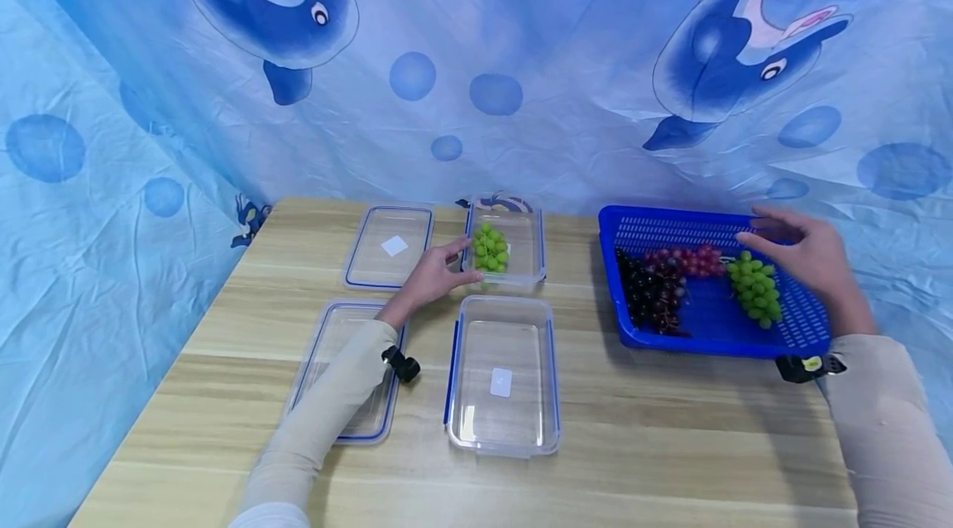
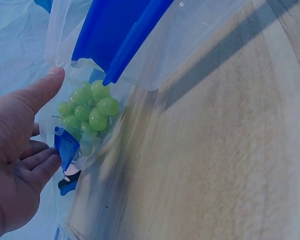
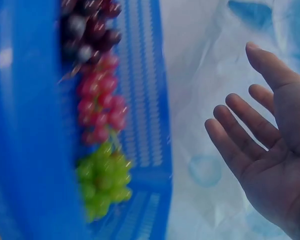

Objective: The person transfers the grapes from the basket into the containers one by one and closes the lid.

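My left hand [image 1: 434, 273] grips the front left corner of a small clear plastic container [image 1: 527, 234]; its fingers lie by the blue side clip [image 2: 66, 148]. Inside that container sits a bunch of green grapes [image 1: 490, 248]. Above the right side of a blue basket [image 1: 629, 336], my right hand [image 1: 807, 251] is spread and holds nothing. Nearest to it in the basket is another bunch of green grapes [image 1: 755, 290]. Red grapes [image 1: 696, 261] and dark grapes [image 1: 651, 292] lie farther left in the basket, partly overlapping.
A larger clear container [image 1: 502, 420] stands in front of the small one, without a lid. Two clear lids with blue seals lie at left, a small lid [image 1: 398, 226] behind and a large lid [image 1: 365, 420] under my left forearm. A dolphin-print curtain [image 1: 551, 139] hangs behind the table.
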